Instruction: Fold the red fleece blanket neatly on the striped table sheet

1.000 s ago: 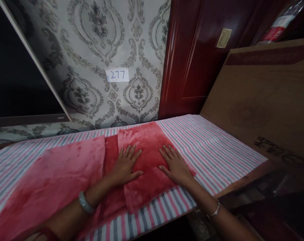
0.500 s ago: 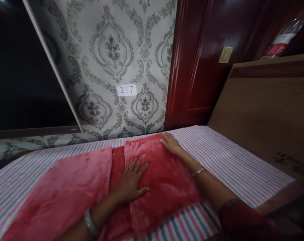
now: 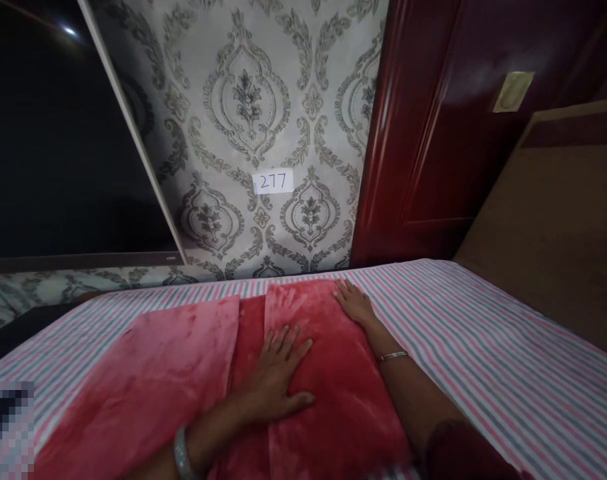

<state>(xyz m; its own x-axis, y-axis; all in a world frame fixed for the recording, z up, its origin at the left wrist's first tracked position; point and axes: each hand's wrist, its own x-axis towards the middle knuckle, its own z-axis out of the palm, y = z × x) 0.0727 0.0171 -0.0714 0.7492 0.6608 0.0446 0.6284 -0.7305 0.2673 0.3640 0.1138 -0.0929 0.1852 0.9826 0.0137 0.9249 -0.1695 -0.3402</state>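
A plush red-pink blanket (image 3: 333,380) lies spread on a striped sheet (image 3: 458,327), with both its sides folded in toward the middle. Between the two folded flaps runs a narrow strip of darker red. My left hand (image 3: 278,380) rests flat on the right flap near its inner edge, fingers spread, and a pale bangle circles that wrist. At the far right corner of the same flap lies my right hand (image 3: 353,303), its fingers stretched out over the edge. A thin silver bracelet is on the right wrist. Neither hand grips the cloth.
Beyond the sheet stands a wall with damask wallpaper (image 3: 248,100) and a paper label (image 3: 273,181) reading 277. A dark television screen (image 3: 63,147) is at the left. Dark red wood panelling (image 3: 418,133) and a large cardboard box (image 3: 563,233) are on the right.
The camera view has turned slightly left, so the scene sits further right and the bottle on the box is out of view. Both hands keep nearly the same places on the blanket.
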